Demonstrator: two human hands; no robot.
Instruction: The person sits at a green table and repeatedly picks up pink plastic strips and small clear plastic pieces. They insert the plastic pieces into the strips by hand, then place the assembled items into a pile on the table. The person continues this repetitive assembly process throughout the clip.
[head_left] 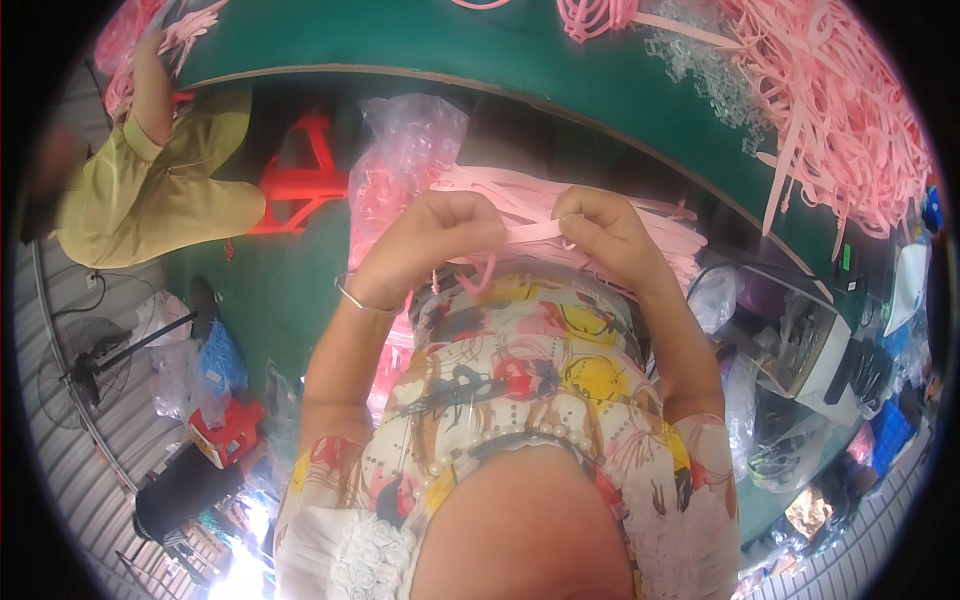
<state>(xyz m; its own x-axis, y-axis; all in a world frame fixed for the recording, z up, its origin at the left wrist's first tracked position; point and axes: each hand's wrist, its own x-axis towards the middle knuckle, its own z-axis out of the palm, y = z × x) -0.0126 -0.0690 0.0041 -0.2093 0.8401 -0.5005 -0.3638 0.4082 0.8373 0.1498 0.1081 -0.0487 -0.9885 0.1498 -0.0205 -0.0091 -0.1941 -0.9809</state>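
A narrow pink strap is stretched level between my two hands, in front of my body. My left hand pinches one end between thumb and fingers. The other end is pinched by my right hand. From near my left hand a loop of pink strap hangs down. Just beyond and beneath both hands lies a bundle of pink straps across my lap, partly hidden by my fingers.
The green table curves ahead. On its right sit a large heap of pink straps and clear plastic pieces. A red stool and a plastic bag stand at left, near a co-worker in olive clothing.
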